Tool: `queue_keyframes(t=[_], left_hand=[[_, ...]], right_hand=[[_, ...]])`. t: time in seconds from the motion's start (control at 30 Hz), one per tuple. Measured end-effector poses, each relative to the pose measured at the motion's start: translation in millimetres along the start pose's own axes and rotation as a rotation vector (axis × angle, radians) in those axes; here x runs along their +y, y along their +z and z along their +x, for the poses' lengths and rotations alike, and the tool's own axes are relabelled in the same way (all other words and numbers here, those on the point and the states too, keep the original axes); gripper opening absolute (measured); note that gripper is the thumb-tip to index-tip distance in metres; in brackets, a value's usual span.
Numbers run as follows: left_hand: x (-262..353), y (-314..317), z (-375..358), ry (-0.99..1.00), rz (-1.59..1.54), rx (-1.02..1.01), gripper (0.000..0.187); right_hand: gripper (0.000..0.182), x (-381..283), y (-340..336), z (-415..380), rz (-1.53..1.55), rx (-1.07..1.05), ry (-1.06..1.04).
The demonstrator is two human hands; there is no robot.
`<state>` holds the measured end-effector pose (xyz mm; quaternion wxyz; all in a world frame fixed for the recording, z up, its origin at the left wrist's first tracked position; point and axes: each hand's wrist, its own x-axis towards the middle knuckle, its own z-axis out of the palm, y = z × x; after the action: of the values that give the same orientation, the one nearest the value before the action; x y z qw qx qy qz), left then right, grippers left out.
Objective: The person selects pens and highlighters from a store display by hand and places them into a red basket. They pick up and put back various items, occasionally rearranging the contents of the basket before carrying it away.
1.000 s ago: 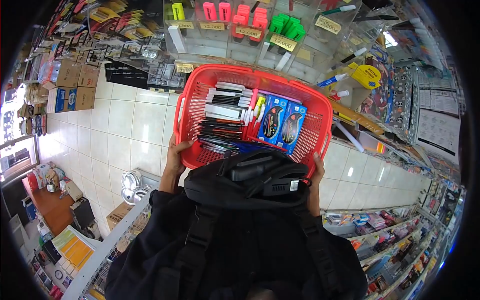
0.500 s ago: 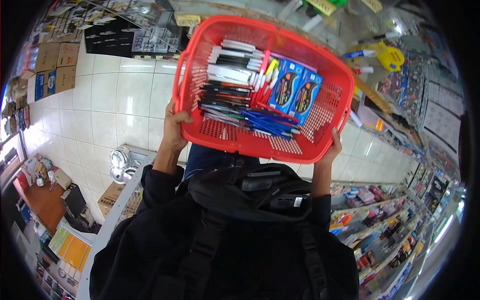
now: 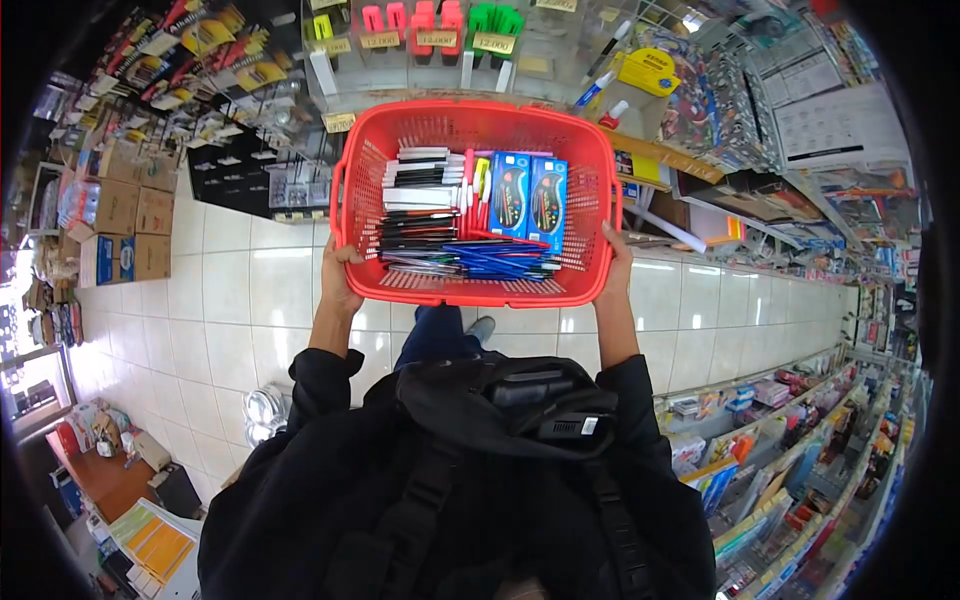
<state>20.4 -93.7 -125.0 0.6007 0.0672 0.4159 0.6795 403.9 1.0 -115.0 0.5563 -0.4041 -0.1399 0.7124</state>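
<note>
Tiled floor (image 3: 240, 290) below | we see a red, perforated basket (image 3: 400, 289), pens (image 3: 500, 261) and blue boxes (image 3: 510, 195) inside | our left fingers (image 3: 348, 255) and right fingers (image 3: 611, 234) pinch its ends

Shows red on the basket (image 3: 540, 297) at frame centre, blue with dark, colour-dotted shapes on the boxes (image 3: 548, 205) within, deep blue on some pens (image 3: 505, 262) below; carries pink and green on highlighters (image 3: 450, 22) at top, cream gridded with darker lines on the floor (image 3: 232, 325) at left, black on both sleeves (image 3: 325, 372)
</note>
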Motion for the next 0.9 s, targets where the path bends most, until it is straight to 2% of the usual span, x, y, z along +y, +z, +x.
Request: queue_keyframes(t=[0.07, 0.27, 0.4, 0.43, 0.57, 0.67, 0.77, 0.83, 0.9], left_hand=[[3, 1, -6, -0.016, 0.02, 0.002, 0.07], [3, -5, -1, -0.011, -0.022, -0.091, 0.074], [-9, -27, 8, 0.001, 0.004, -0.111, 0.076], [-6, -17, 3, -0.004, -0.027, -0.068, 0.075], [6, 7, -6, -0.026, -0.055, -0.044, 0.07], [-5, -14, 3, -0.032, -0.025, 0.015, 0.071], [11, 17, -9, -0.031, -0.042, 0.002, 0.073], [11, 18, -10, -0.012, 0.006, 0.04, 0.073], [2, -9, -3, -0.018, 0.111, 0.038, 0.073]], right_hand=[[0.04, 6, -21, 2, 0.073, -0.052, 0.062], [0.043, 0, -2, -3, 0.076, -0.132, 0.025], [0.05, 1, 2, -11, 0.036, -0.118, 0.111], [0.055, -6, 26, -27, 0.029, -0.11, 0.137], [0.057, -12, 31, -29, 0.018, -0.058, 0.15], [0.053, -17, 32, -26, -0.11, -0.079, 0.085], [0.054, -7, -2, -8, -0.165, -0.015, 0.092], [0.054, -4, 2, -9, -0.145, 0.03, 0.1], [0.058, -3, 2, -10, -0.17, 0.044, 0.103]])
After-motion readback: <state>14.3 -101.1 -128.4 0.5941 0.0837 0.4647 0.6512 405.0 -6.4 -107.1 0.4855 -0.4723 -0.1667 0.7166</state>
